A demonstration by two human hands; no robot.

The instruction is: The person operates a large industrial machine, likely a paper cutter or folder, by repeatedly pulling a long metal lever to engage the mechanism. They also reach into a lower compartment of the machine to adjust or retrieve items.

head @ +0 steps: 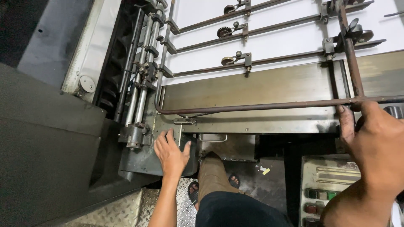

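Our left hand lies open, flat on dark machine housing, lower centre-left. Our right hand grips rusty bar at right edge, above ctrl panel.

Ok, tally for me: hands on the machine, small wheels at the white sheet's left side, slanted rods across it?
Hands: 2, left hand flat, right hand gripping the brown bar
Small wheels: 3
Slanted rods: 3
Total: 8
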